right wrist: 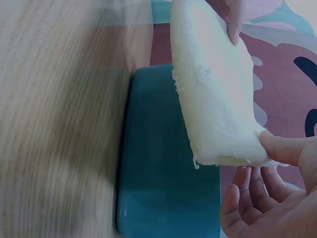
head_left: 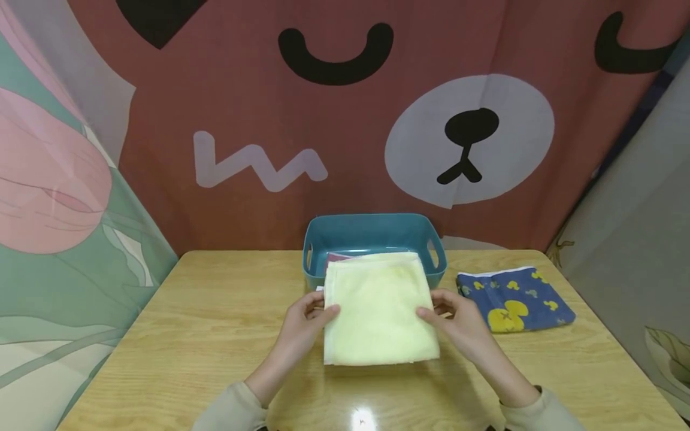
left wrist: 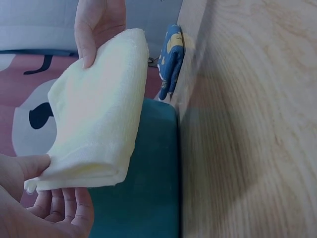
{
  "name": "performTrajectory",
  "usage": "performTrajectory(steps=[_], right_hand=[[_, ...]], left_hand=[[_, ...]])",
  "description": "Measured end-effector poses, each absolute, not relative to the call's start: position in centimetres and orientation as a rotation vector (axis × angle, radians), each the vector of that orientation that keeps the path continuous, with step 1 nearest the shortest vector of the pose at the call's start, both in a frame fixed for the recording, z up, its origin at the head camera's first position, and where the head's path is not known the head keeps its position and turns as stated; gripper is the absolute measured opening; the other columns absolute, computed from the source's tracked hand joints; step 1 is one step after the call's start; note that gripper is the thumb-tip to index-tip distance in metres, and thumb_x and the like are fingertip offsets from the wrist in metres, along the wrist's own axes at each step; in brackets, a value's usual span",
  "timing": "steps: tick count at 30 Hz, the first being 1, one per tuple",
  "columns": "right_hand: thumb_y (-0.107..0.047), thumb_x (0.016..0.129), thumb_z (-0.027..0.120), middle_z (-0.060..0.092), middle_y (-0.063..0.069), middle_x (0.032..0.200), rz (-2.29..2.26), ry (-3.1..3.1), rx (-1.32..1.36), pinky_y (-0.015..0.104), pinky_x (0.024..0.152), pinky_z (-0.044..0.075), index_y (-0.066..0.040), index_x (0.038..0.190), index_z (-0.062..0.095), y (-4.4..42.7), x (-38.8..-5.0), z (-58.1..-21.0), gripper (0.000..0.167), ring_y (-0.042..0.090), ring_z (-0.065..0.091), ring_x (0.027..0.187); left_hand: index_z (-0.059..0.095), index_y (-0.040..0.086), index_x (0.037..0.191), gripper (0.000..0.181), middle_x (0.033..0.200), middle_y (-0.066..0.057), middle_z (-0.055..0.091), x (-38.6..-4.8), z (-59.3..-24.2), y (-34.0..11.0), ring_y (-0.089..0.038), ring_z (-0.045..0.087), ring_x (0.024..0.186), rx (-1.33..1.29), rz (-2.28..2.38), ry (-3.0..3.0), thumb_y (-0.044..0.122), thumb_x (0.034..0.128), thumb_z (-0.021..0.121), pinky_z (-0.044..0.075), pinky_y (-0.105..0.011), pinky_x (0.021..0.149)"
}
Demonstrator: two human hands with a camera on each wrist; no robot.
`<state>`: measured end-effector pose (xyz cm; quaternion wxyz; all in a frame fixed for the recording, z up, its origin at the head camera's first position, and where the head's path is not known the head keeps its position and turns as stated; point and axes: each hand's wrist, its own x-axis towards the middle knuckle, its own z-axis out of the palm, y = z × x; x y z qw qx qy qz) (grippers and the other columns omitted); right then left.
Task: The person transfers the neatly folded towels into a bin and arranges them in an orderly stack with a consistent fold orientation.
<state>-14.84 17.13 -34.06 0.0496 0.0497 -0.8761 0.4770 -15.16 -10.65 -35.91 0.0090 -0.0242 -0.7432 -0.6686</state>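
A pale yellow folded towel (head_left: pixel 381 311) is held up off the table, in front of the teal basket. My left hand (head_left: pixel 304 320) pinches its left edge, thumb on the near face and fingers behind. On the opposite edge my right hand (head_left: pixel 458 323) grips it the same way. The left wrist view shows the towel (left wrist: pixel 101 104) as a thick layered fold with the left thumb (left wrist: pixel 34 166) on it. In the right wrist view the right hand (right wrist: pixel 277 188) holds a lower corner, and a loose thread hangs from the towel's edge.
The teal basket (head_left: pixel 372 222) stands at the table's back edge, with a bit of pinkish cloth (head_left: pixel 336 257) showing in it, partly hidden by the towel. A folded blue cloth with yellow figures (head_left: pixel 514 299) lies on the wooden table (head_left: pixel 215 335) at the right. Printed curtains hang behind.
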Motion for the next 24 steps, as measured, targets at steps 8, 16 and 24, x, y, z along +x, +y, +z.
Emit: performTrajectory(steps=[8,16,24], right_hand=[[-0.02,0.091,0.074,0.069,0.006,0.092,1.436,-2.689,0.126,0.034,0.076,0.049,0.001,0.117,0.067,17.0,-15.4,-33.4,0.034,0.019,0.062,0.086],[-0.021,0.093,0.072,0.068,0.008,0.095,1.424,-2.682,0.152,0.034,0.073,0.049,0.003,0.12,0.065,17.2,-16.0,-33.0,0.037,0.021,0.061,0.086],[-0.021,0.093,0.072,0.069,0.008,0.093,1.378,-2.675,0.204,0.034,0.071,0.049,0.002,0.116,0.067,17.2,-17.3,-32.9,0.033,0.021,0.061,0.085]], left_hand=[[0.062,-0.008,0.121,0.033,0.104,-0.014,0.066,-15.8,-35.5,-10.7,-0.021,0.066,0.091,-0.065,-2.11,-2.308,0.008,0.0939,0.068,0.054,-0.027,0.076],[0.06,-0.007,0.127,0.038,0.106,-0.014,0.065,-17.3,-35.2,-11.1,-0.015,0.062,0.087,-0.007,-2.071,-2.368,0.012,0.0947,0.068,0.052,-0.031,0.078],[0.062,-0.005,0.124,0.036,0.106,-0.014,0.066,-18.4,-34.8,-11.1,-0.014,0.062,0.084,0.033,-2.059,-2.348,0.011,0.0937,0.07,0.053,-0.028,0.075]])
